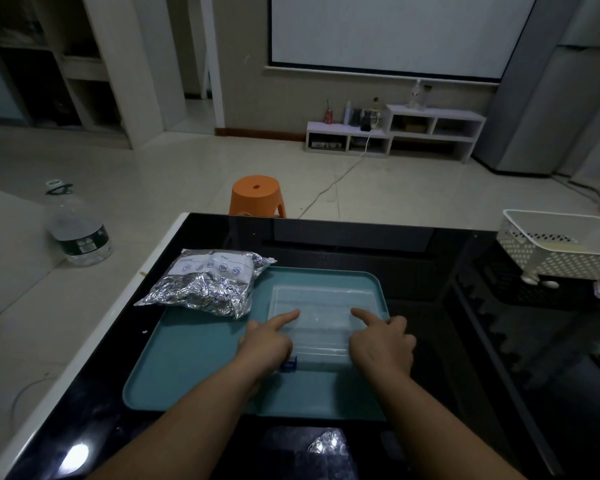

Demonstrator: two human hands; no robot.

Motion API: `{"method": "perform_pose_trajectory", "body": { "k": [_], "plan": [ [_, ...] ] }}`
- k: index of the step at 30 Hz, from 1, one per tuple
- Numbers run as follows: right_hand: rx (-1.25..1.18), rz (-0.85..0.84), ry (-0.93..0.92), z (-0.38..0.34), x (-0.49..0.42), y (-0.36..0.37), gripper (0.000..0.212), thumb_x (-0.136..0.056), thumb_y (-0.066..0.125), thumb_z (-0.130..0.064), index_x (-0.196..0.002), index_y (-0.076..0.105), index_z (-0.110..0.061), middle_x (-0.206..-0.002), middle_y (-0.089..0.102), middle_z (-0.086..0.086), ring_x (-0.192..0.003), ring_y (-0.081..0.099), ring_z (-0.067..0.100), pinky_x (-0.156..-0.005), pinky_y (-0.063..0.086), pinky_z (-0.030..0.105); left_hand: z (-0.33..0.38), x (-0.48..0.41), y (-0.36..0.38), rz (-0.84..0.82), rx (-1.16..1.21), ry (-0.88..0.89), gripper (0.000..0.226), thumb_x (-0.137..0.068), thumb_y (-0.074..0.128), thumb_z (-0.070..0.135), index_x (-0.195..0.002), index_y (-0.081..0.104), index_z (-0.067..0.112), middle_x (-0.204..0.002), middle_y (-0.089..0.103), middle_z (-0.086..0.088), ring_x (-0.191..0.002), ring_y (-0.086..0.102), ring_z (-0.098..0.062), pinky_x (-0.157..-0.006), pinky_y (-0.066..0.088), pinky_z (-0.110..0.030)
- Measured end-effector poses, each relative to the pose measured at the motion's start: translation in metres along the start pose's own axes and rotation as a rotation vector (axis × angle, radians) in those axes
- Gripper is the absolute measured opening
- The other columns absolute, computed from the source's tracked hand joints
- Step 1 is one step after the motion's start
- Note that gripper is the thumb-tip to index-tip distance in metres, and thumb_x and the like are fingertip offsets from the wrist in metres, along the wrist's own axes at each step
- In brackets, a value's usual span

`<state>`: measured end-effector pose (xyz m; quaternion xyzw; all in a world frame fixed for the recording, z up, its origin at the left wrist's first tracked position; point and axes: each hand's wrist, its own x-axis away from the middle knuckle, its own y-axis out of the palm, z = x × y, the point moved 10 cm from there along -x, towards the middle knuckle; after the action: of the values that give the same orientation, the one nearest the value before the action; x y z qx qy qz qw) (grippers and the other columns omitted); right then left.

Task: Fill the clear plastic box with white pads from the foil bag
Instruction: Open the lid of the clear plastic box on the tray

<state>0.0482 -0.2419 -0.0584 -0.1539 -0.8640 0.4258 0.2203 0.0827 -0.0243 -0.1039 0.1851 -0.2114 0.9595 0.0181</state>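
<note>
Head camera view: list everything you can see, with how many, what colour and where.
clear plastic box: one, transparent, on the tray's right half
crinkled foil bag: one, silver with a white label, over the tray's far left corner
flat plastic tray: one, teal, on the table
glossy table: one, black, foreground
perforated plastic basket: one, white, table's far right
round plastic stool: one, orange, floor beyond the table
large water bottle: one, clear, floor at left
low shelf unit: one, white, against the far wall
projector screen: one, white, far wall
left hand: index finger straight on the box's top
right hand: index finger straight on the box's top
</note>
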Motion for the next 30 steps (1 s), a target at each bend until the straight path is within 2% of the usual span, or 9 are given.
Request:
{"method": "perform_pose_trajectory", "body": {
  "k": [8, 10, 13, 15, 17, 19, 23, 27, 30],
  "plan": [
    [-0.258, 0.078, 0.062, 0.011, 0.002, -0.001, 0.06, -0.081, 0.043, -0.006, -0.121, 0.061, -0.046, -0.131, 0.032, 0.002, -0.101, 0.031, 0.023, -0.09, 0.041, 0.039, 0.001, 0.001, 0.001, -0.006, -0.017, -0.005, 0.077, -0.061, 0.045, 0.003, -0.112, 0.059, 0.059, -0.121, 0.035, -0.007, -0.114, 0.043, -0.034, -0.096, 0.048, -0.04],
    [-0.309, 0.087, 0.083, 0.013, 0.002, 0.0, 0.059, -0.081, 0.042, -0.004, -0.115, 0.063, -0.047, -0.13, 0.031, 0.002, -0.103, 0.031, 0.024, -0.091, 0.042, 0.041, 0.002, 0.003, 0.002, -0.011, -0.015, -0.009, 0.076, -0.065, 0.045, 0.001, -0.115, 0.06, 0.057, -0.123, 0.035, -0.007, -0.113, 0.043, -0.034, -0.081, 0.052, -0.031],
    [-0.327, 0.087, 0.092, 0.012, 0.003, 0.001, 0.058, -0.078, 0.043, -0.003, -0.108, 0.062, -0.049, -0.13, 0.03, 0.001, -0.107, 0.031, 0.026, -0.095, 0.045, 0.046, 0.004, 0.005, 0.002, -0.015, -0.005, -0.008, 0.076, -0.07, 0.046, -0.004, -0.118, 0.059, 0.053, -0.125, 0.035, -0.008, -0.113, 0.043, -0.033, -0.059, 0.043, -0.018],
    [-0.268, 0.078, 0.068, 0.011, 0.005, 0.003, 0.056, -0.079, 0.047, -0.004, -0.11, 0.06, -0.048, -0.132, 0.03, 0.002, -0.111, 0.032, 0.027, -0.095, 0.044, 0.045, 0.006, 0.007, 0.001, -0.019, -0.013, -0.005, 0.075, -0.07, 0.046, -0.003, -0.117, 0.059, 0.054, -0.126, 0.035, -0.008, -0.113, 0.043, -0.034, -0.064, 0.046, -0.021],
    [-0.168, 0.06, 0.026, 0.009, 0.006, 0.003, 0.055, -0.08, 0.049, -0.007, -0.119, 0.055, -0.045, -0.134, 0.029, 0.003, -0.114, 0.033, 0.028, -0.093, 0.041, 0.04, 0.008, 0.009, -0.001, -0.034, -0.053, -0.014, 0.077, -0.067, 0.046, 0.0, -0.115, 0.058, 0.058, -0.128, 0.034, -0.009, -0.113, 0.044, -0.035, -0.08, 0.052, -0.032],
    [-0.09, 0.027, -0.014, 0.004, 0.003, -0.001, 0.055, -0.08, 0.05, -0.011, -0.126, 0.048, -0.041, -0.135, 0.03, 0.005, -0.116, 0.034, 0.029, -0.095, 0.041, 0.04, 0.011, 0.012, -0.001, -0.056, -0.132, -0.02, 0.079, -0.064, 0.046, 0.005, -0.121, 0.053, 0.059, -0.134, 0.033, -0.013, -0.113, 0.047, -0.037, -0.094, 0.049, -0.04],
    [0.244, -0.044, -0.153, -0.016, -0.003, -0.008, 0.052, -0.086, 0.049, -0.022, -0.136, 0.041, -0.032, -0.136, 0.033, 0.01, -0.119, 0.037, 0.032, -0.099, 0.041, 0.043, 0.018, 0.017, -0.003, -0.021, -0.259, -0.011, 0.09, -0.063, 0.046, 0.018, -0.146, 0.021, 0.043, -0.137, 0.043, -0.015, -0.112, 0.054, -0.036, -0.097, 0.047, -0.04],
    [0.317, -0.092, -0.128, -0.017, -0.007, -0.011, 0.055, -0.089, 0.046, -0.028, -0.142, 0.033, -0.024, -0.137, 0.037, 0.016, -0.122, 0.039, 0.035, -0.098, 0.039, 0.043, 0.026, 0.02, -0.014, 0.032, -0.253, -0.001, 0.051, -0.077, 0.052, 0.013, -0.126, 0.044, 0.02, -0.113, 0.059, -0.009, -0.097, 0.057, -0.028, -0.08, 0.045, -0.029],
    [0.358, -0.103, -0.144, -0.019, -0.009, -0.013, 0.054, -0.088, 0.046, -0.034, -0.139, 0.037, -0.019, -0.133, 0.049, 0.017, -0.119, 0.047, 0.036, -0.093, 0.041, 0.04, 0.032, 0.02, -0.02, 0.048, -0.304, 0.011, 0.025, -0.079, 0.055, 0.018, -0.103, 0.051, 0.02, -0.102, 0.058, -0.006, -0.091, 0.055, -0.026, -0.075, 0.042, -0.028]
  ]
}}
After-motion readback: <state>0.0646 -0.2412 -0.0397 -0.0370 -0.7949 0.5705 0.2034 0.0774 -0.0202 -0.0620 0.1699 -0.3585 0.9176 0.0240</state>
